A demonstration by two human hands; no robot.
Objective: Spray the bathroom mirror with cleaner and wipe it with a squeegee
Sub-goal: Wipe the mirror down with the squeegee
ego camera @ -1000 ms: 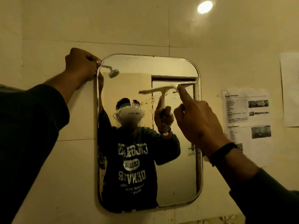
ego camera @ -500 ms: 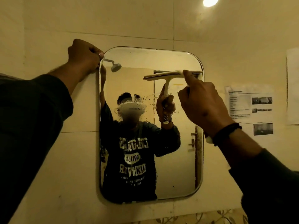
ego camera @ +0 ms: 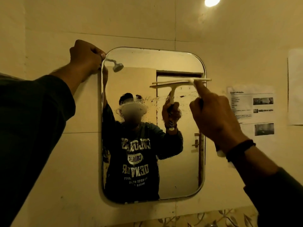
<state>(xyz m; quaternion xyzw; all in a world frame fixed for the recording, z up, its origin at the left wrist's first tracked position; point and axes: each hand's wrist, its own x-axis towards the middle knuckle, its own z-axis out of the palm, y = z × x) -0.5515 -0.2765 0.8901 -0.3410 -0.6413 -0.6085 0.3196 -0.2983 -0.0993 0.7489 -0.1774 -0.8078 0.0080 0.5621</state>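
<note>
A rounded rectangular mirror (ego camera: 180, 169) hangs on the tiled wall, with droplets and streaks of cleaner across its middle. My left hand (ego camera: 86, 54) is closed on the mirror's upper left corner. My right hand (ego camera: 214, 117) grips the handle of a white squeegee (ego camera: 173, 82), index finger stretched up to the blade. The blade lies flat and nearly level against the glass in the upper right part, its right end reaching past the mirror's edge. The handle is hidden behind my hand and shows only in the reflection. No spray bottle is in view.
Two printed sheets (ego camera: 250, 110) (ego camera: 295, 87) are stuck to the wall right of the mirror. A ceiling light (ego camera: 212, 1) glows at the top right. Patterned tiles (ego camera: 205, 218) run below the mirror. A shower head (ego camera: 117, 66) shows in the reflection.
The squeegee went up toward the mirror's top, then came back down a little and levelled out. My left hand stayed on the corner.
</note>
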